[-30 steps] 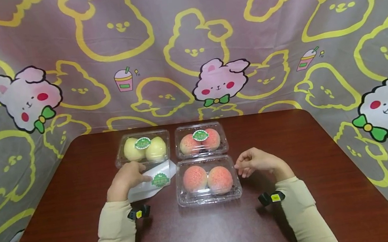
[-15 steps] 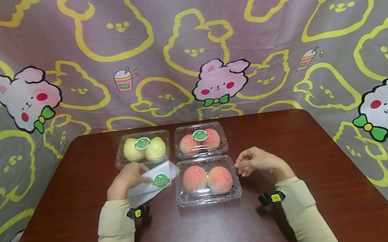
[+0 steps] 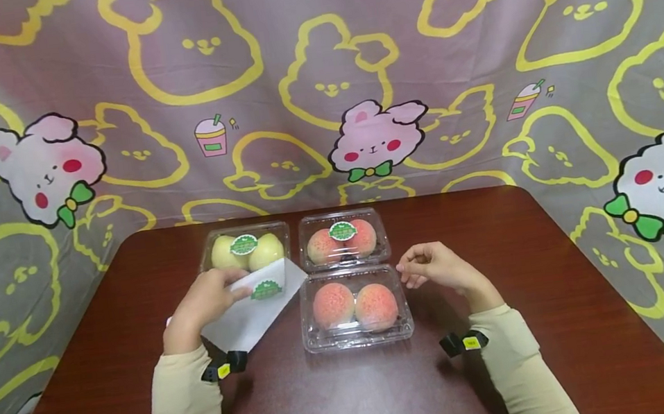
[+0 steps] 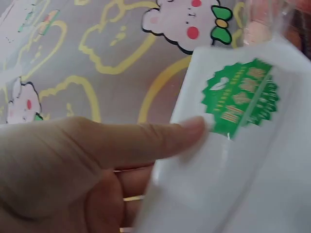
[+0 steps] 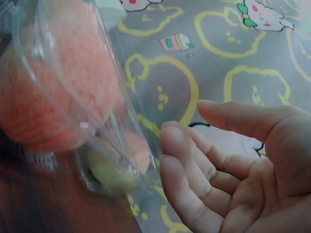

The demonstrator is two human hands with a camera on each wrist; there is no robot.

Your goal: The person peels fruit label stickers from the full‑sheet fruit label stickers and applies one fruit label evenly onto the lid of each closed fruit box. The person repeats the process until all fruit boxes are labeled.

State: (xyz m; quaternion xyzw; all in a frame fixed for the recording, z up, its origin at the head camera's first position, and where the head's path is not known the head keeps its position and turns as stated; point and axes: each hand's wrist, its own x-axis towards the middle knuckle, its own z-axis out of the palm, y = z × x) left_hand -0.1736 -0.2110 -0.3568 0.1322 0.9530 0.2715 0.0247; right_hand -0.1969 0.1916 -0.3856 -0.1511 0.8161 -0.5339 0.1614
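My left hand pinches a white sticker sheet that bears a green scalloped label. In the left wrist view the thumb lies over the sheet at the label's edge, the other fingers behind it. Just right of the sheet sits a clear plastic box with two peaches, its lid without a label. My right hand is by this box's right side, fingers relaxed and bent, holding nothing; in the right wrist view the palm and fingers are bare.
Behind stand two more clear boxes with green labels on their lids: one with yellow-green fruits at left, one with peaches to its right. A patterned curtain encloses the brown table.
My left hand has drawn back slightly to the left and lifted the sheet, which now covers the front of the yellow-green fruit box. The right hand has barely moved.
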